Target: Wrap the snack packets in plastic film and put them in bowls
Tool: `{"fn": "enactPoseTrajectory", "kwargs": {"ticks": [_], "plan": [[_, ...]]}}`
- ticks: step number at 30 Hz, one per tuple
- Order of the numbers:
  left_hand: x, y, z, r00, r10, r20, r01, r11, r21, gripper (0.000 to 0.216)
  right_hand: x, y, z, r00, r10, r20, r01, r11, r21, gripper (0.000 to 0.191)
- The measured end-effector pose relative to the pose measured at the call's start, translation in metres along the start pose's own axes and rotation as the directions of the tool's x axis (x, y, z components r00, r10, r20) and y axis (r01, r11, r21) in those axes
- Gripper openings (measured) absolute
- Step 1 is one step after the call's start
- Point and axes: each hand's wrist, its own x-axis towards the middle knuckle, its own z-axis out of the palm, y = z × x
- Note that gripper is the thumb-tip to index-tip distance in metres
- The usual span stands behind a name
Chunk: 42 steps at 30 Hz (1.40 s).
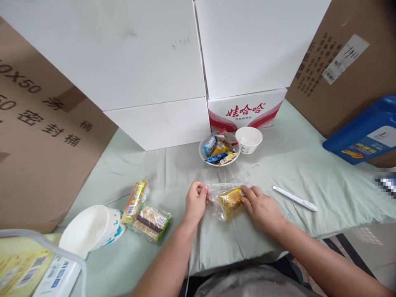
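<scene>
Pale green cloth over the work surface (309,165), walled in at the back by white boxes (130,62) and brown cardboard cartons (37,136); one white box with red print (247,111) sits mid-back.

Both hands are on the clear crinkly plastic packet with a yellow snack inside (230,201). It lies on the cloth at centre front, between the two hands.
- left hand (195,202): fingertips pinched shut on the empty film at the packet's left end.
- right hand (262,208): fingers closed over the right end, pressing on the snack itself.

Handling, my read: very light, film thin and slick, contents soft and likely to crush or crumble. Best hold looks like the flat sealed ends, not the middle. A pinch on the loose film can slip, so hold close to the seam.

Nearby:
- clear round bowl of mixed wrapped snacks (219,150) just beyond the packet, small white paper bowl (248,139) touching its right side.
- white slim pen-like tool (295,198) right of the right hand, apart from it.
- left: yellow-and-red wrapped bar (134,201), wafer packet with a green end (151,221), large white paper bowl tipped on its side (88,229).
- blue flat pack (365,132) far right, leaning on a carton.
</scene>
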Motion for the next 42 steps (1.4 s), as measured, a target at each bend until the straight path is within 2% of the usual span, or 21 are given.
{"fn": "enactPoseTrajectory", "kwargs": {"ticks": [2, 5, 8, 10, 12, 13, 15, 16, 17, 19, 21, 22, 23, 25, 27, 29, 33, 36, 38, 40, 42], "plan": [[0.001, 0.0, -0.001, 1.0, 0.012, 0.014, -0.012, 1.0, 0.0, 0.032, 0.002, 0.001, -0.007, 0.994, 0.092, 0.061, -0.088, 0.995, -0.055, 0.047], [0.004, -0.001, -0.005, 0.999, 0.049, 0.002, -0.049, 0.999, 0.003, 0.03, 0.009, 0.009, -0.014, 0.967, 0.243, 0.075, -0.231, 0.964, -0.135, 0.055], [0.013, -0.001, -0.013, 0.99, 0.087, -0.11, -0.085, 0.996, 0.024, 0.029, 0.013, 0.025, -0.015, 0.908, 0.415, 0.056, -0.398, 0.897, -0.194, 0.073], [0.017, 0.0, -0.019, 0.97, 0.141, -0.199, -0.128, 0.989, 0.08, 0.03, 0.011, 0.034, -0.014, 0.917, 0.399, -0.021, -0.397, 0.901, -0.175, 0.072], [0.016, 0.001, -0.022, 0.915, 0.287, -0.284, -0.236, 0.951, 0.201, 0.034, 0.007, 0.038, -0.014, 0.956, 0.231, -0.18, -0.251, 0.963, -0.096, 0.053], [0.013, 0.003, -0.024, 0.86, 0.398, -0.319, -0.315, 0.907, 0.281, 0.036, 0.005, 0.037, -0.014, 0.957, 0.11, -0.267, -0.126, 0.991, -0.046, 0.041], [0.004, 0.007, -0.025, 0.7, 0.63, -0.337, -0.487, 0.766, 0.421, 0.034, 0.003, 0.03, -0.015, 0.916, -0.118, -0.384, 0.15, 0.987, 0.057, 0.028], [-0.001, 0.009, -0.024, 0.631, 0.715, -0.299, -0.566, 0.689, 0.453, 0.028, 0.004, 0.025, -0.015, 0.891, -0.207, -0.404, 0.271, 0.957, 0.108, 0.026], [-0.006, 0.011, -0.023, 0.6, 0.769, -0.221, -0.635, 0.626, 0.452, 0.021, 0.006, 0.019, -0.014, 0.872, -0.28, -0.402, 0.366, 0.917, 0.156, 0.026], [-0.011, 0.014, -0.02, 0.622, 0.782, 0.05, -0.736, 0.561, 0.378, 0.007, 0.014, 0.008, -0.011, 0.849, -0.391, -0.356, 0.485, 0.844, 0.228, 0.028], [-0.011, 0.013, -0.015, 0.631, 0.692, 0.352, -0.776, 0.552, 0.306, 0.014, 0.026, 0.002, -0.007, 0.846, -0.454, -0.279, 0.521, 0.813, 0.259, 0.031], [-0.008, 0.011, -0.012, 0.625, 0.64, 0.448, -0.779, 0.549, 0.303, 0.018, 0.032, 0.0, -0.004, 0.854, -0.466, -0.232, 0.516, 0.816, 0.26, 0.035], [-0.005, 0.009, -0.01, 0.626, 0.601, 0.497, -0.776, 0.543, 0.321, 0.022, 0.037, -0.001, -0.003, 0.866, -0.468, -0.18, 0.5, 0.827, 0.257, 0.04], [0.002, 0.003, -0.007, 0.661, 0.544, 0.517, -0.747, 0.545, 0.381, 0.026, 0.045, -0.002, -0.003, 0.89, -0.451, -0.068, 0.454, 0.858, 0.241, 0.058], [0.007, -0.003, -0.007, 0.697, 0.495, 0.519, -0.712, 0.569, 0.412, 0.029, 0.045, -0.002, -0.008, 0.892, -0.452, 0.029, 0.436, 0.874, 0.217, 0.065], [0.008, -0.004, -0.007, 0.698, 0.463, 0.547, -0.702, 0.595, 0.392, 0.031, 0.038, -0.003, -0.015, 0.874, -0.482, 0.058, 0.467, 0.867, 0.175, 0.056], [0.005, -0.001, -0.008, 0.688, 0.431, 0.583, -0.694, 0.627, 0.355, 0.032, 0.006, 0.003, -0.022, 0.817, -0.577, -0.01, 0.575, 0.811, 0.107, 0.029], [0.003, -0.001, -0.008, 0.722, 0.408, 0.559, -0.658, 0.654, 0.372, 0.035, -0.024, 0.015, -0.017, 0.768, -0.64, 0.026, 0.626, 0.758, 0.185, 0.024], [0.003, -0.003, -0.007, 0.742, 0.393, 0.543, -0.642, 0.648, 0.409, 0.032, -0.041, 0.024, -0.014, 0.754, -0.655, 0.045, 0.629, 0.741, 0.236, 0.021], [0.0, -0.004, -0.005, 0.752, 0.371, 0.545, -0.637, 0.62, 0.458, 0.028, -0.054, 0.033, -0.014, 0.781, -0.623, 0.044, 0.593, 0.762, 0.26, 0.016], [-0.003, -0.005, -0.003, 0.756, 0.34, 0.559, -0.634, 0.592, 0.498, 0.032, -0.064, 0.043, -0.017, 0.829, -0.558, 0.026, 0.528, 0.798, 0.291, 0.015]]}}
